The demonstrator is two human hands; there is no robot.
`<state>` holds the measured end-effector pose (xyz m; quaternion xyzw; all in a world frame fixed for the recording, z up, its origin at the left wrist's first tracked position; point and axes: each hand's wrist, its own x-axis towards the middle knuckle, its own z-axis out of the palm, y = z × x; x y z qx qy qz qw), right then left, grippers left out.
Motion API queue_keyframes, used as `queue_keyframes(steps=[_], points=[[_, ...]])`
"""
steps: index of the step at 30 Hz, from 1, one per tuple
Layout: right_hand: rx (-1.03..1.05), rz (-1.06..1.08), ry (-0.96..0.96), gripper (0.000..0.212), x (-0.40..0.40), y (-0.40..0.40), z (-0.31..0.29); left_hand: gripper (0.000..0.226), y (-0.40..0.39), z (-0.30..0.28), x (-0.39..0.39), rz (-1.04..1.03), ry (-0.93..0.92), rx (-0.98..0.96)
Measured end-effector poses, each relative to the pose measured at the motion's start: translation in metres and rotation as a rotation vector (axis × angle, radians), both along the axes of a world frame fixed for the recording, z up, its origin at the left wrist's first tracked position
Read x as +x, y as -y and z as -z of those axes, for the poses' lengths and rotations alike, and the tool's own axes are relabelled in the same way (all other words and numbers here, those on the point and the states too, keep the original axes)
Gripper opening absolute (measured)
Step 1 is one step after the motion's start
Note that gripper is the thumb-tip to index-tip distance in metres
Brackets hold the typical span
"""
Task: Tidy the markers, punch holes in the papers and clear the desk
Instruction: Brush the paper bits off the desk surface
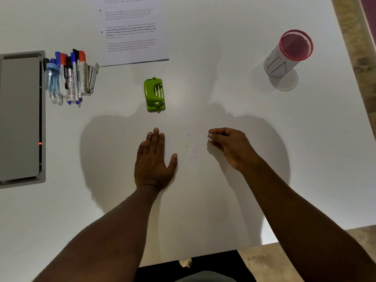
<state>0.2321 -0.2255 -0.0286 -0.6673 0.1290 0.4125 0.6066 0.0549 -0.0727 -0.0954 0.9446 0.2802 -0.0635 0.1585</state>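
Observation:
A green hole punch [154,95] lies on the white desk [244,102], just beyond my hands. Printed papers [132,31] lie at the top centre with punched holes along their left edge. Several markers [70,78] lie bunched at the left beside a small clear bottle [51,77] and a metal clip [90,79]. My left hand [153,159] rests flat on the desk, fingers together. My right hand [230,146] pinches small white paper bits [209,137] between its fingertips. More tiny paper bits [190,147] are scattered between my hands.
A pink mesh holder [289,55] wrapped in white paper stands at the right, nothing visible inside. A grey tray-like device [20,119] sits at the left edge with a small red light. The desk's near edge runs below my forearms; floor shows at right.

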Motion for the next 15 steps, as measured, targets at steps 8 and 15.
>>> queue_keyframes(steps=[8, 15], points=[[0.341, 0.261, -0.129, 0.013, 0.058, -0.005, -0.033, 0.077, 0.001, -0.001, 0.001, 0.004, -0.027, 0.013], [0.689, 0.57, -0.162, 0.01, 0.142, 0.005, -0.087, 0.078, 0.0, -0.001, -0.001, 0.003, -0.008, 0.006]])
